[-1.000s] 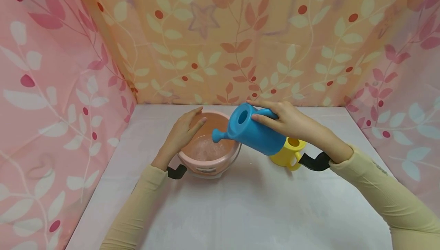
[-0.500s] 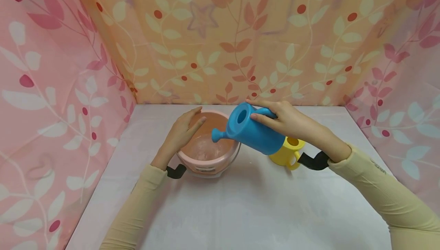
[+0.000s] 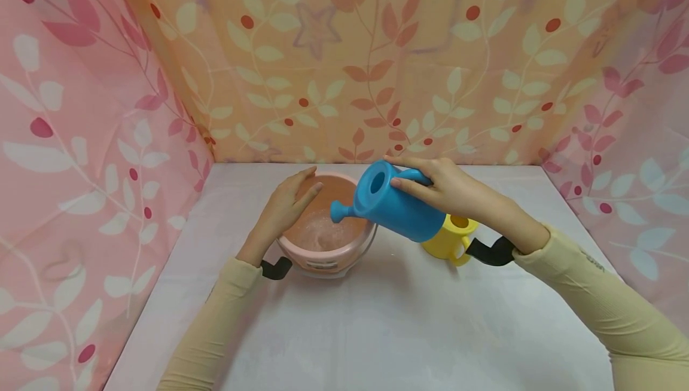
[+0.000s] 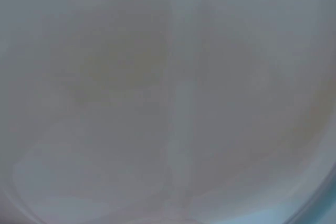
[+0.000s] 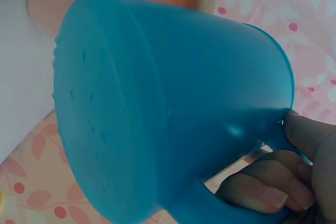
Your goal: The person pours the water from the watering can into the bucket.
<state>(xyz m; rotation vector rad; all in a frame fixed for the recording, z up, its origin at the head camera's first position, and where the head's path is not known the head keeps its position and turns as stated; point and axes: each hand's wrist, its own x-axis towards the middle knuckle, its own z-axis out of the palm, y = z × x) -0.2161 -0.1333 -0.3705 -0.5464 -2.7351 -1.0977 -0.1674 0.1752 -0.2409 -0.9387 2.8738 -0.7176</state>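
Observation:
My right hand [image 3: 447,185] grips the handle of a blue watering can [image 3: 406,208], fingers curled round it. The can leans left, its spout [image 3: 341,211] over a pink bucket [image 3: 323,256]. Rippled water [image 3: 323,232] lies inside the bucket. In the right wrist view, droplets dot the can's base [image 5: 100,108], and fingers [image 5: 262,182] wrap the handle. My left hand [image 3: 285,202] lies along the bucket's left rim with fingers extended and thumb over the opening. The left wrist view is filled by a pale, blurred surface.
A yellow cup [image 3: 444,244] with a handle stands right of the bucket, partly hidden behind the can. A thin bail hangs at the bucket's right side. White cloth [image 3: 377,331] covers the table, and patterned curtains [image 3: 344,80] enclose its back and sides.
Ripples on the water in the bucket have shifted. Both hands, the watering can and the bucket keep nearly the same places.

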